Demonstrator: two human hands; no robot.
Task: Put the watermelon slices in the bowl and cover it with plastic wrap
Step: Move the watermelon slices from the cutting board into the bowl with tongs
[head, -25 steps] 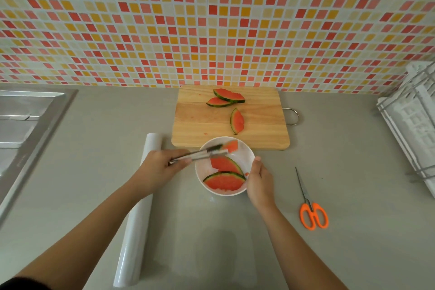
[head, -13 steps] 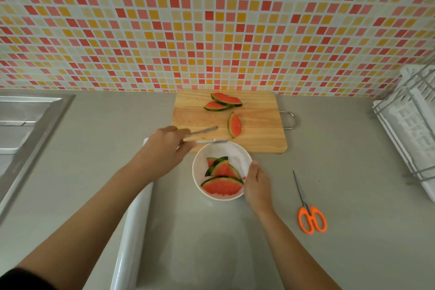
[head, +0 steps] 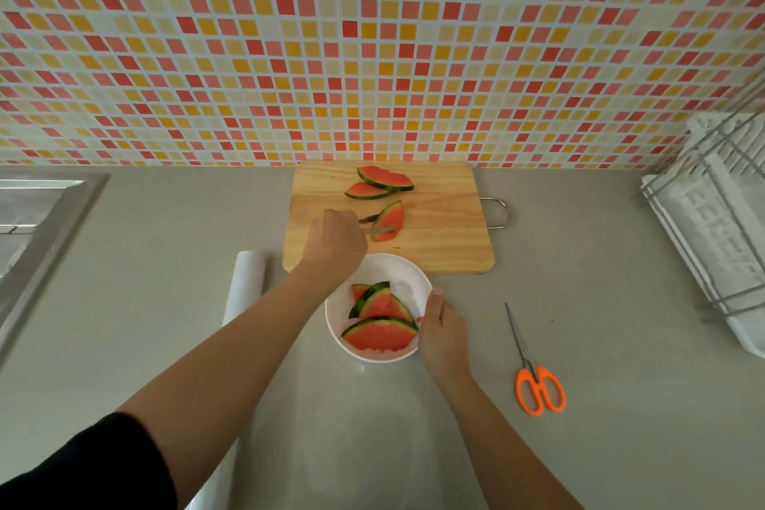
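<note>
The left hand (head: 337, 246) is clenched round metal tongs (head: 380, 229), whose tips reach a watermelon slice (head: 392, 217) lying on the wooden cutting board (head: 447, 236); two more slices (head: 385, 178) rest near the board's far edge. The right hand (head: 443, 329) grips the right rim of the white bowl (head: 383, 263), which stands just in front of the board with three slices (head: 378, 335) inside. A plastic wrap roll (head: 246, 286) lies left of the bowl and orange-handled scissors (head: 538, 385) to its right.
</note>
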